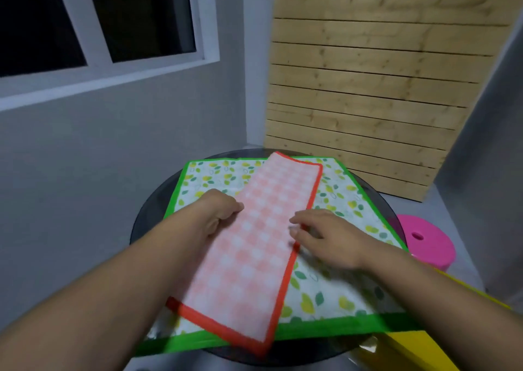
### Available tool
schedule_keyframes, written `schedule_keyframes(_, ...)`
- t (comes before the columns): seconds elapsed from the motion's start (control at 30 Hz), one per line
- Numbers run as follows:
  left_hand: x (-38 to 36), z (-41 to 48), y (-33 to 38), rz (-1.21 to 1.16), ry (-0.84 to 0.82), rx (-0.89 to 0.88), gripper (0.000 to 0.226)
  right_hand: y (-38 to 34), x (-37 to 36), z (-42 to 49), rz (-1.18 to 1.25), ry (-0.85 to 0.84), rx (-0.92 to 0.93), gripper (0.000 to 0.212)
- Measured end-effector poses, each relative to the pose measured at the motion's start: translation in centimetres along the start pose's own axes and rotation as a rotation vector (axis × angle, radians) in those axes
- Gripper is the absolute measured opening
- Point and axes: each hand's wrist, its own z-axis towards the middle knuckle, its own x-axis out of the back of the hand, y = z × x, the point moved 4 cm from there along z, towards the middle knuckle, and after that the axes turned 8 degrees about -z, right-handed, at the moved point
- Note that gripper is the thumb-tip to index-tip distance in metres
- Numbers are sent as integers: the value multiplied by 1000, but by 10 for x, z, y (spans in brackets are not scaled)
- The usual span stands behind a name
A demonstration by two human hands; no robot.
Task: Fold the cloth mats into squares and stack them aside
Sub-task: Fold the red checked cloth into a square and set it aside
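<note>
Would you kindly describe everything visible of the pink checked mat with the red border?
The pink checked mat is soft-looking cloth, pink-and-white checks bound in red-orange. It lies flat as a long narrow strip, seemingly folded in half, slanted across the leaf-print mat on the round dark table, its near corner overhanging that mat's green edge. The left hand pinches its left edge with curled fingers; the right hand rests loosely extended fingers on its right edge.
</note>
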Motion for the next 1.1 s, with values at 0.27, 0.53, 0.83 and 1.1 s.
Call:
schedule_keyframes(0.27, -1, -45, -20, 291, 36, -198, 39, -29, -22, -34, 32, -218, 62, 49)
schedule_keyframes(0.53, 8, -109, -42, 597, -341, -765, 37, -33, -33, -53, -23, -175, 116, 66)
schedule_keyframes(0.83, 4, -139, -74, 454, -512, -747, 57, -42, -43, -80, 80, -143, 189, 43)
schedule_keyframes(1.1, 1, -142, -74, 485, -510, -735, 55, -49, -41, -90, 17, -89, 236, 22)
